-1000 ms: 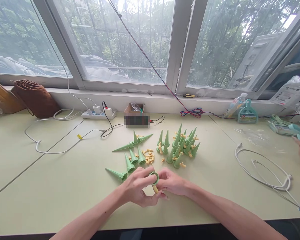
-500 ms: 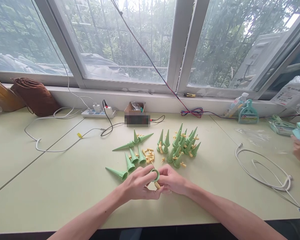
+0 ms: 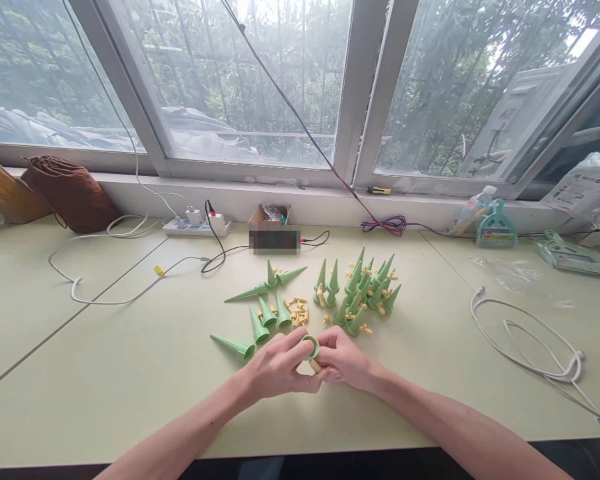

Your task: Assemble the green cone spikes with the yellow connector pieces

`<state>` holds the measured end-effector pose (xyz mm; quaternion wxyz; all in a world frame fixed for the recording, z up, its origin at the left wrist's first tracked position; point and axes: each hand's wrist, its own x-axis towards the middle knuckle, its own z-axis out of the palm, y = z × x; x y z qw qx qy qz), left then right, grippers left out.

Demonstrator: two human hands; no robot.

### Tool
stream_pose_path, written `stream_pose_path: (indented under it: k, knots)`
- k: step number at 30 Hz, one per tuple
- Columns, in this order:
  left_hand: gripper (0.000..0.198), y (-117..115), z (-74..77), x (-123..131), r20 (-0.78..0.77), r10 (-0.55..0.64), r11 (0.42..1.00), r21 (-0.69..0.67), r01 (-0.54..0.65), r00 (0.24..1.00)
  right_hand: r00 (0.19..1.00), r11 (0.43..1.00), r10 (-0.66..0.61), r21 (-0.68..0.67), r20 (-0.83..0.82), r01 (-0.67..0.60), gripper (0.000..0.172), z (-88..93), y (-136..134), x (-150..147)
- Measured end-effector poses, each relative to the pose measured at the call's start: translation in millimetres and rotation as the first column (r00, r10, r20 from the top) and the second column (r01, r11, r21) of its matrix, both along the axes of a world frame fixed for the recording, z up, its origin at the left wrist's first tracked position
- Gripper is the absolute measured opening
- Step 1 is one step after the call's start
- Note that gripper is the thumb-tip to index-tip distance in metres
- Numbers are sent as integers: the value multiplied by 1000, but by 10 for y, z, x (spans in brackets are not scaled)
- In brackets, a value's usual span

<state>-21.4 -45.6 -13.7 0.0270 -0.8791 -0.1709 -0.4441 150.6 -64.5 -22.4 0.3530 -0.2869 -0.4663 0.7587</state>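
Close in front of me, my left hand (image 3: 279, 365) is closed around a green watering spike (image 3: 315, 341), whose round open end faces up toward me. A yellow valve (image 3: 315, 366) sticks out at the spike's side, just below the ring. My right hand (image 3: 349, 361) pinches there with closed fingers, and its fingertips are partly hidden. Beyond my left hand lie several loose green spikes (image 3: 259, 325) and a small heap of yellow valves (image 3: 299, 312). Farther right stands a cluster of green spikes (image 3: 364, 287) with yellow valves on them.
A grey cable (image 3: 525, 357) lies coiled on the right of the table (image 3: 430, 373). At the back are a power strip (image 3: 196, 228), a small cardboard box (image 3: 260, 215), bundled wires (image 3: 385, 224) and a dustpan set (image 3: 497, 227). A brown bag (image 3: 73, 193) sits at left.
My hands have shifted only slightly, still together on the spike and valve. Another person's hand with a light-blue item has left the right edge of view.
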Motion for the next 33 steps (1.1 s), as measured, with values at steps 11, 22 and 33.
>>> stream_pose_path:
  k: [11, 22, 33]
  knots:
    - [38, 21, -66, -28, -48, -28, 1000, 12, 29, 998, 1000, 1000, -4, 13, 9, 4, 18, -65, 4, 7]
    - [36, 6, -20, -31, -60, -78, 995, 54, 81, 995, 990, 992, 125, -5, 61, -125, 30, 49, -29, 44]
    - [36, 27, -76, -78, -78, -84, 993, 77, 90, 993, 966, 967, 251, 27, 66, -253, 44, 148, -35, 88]
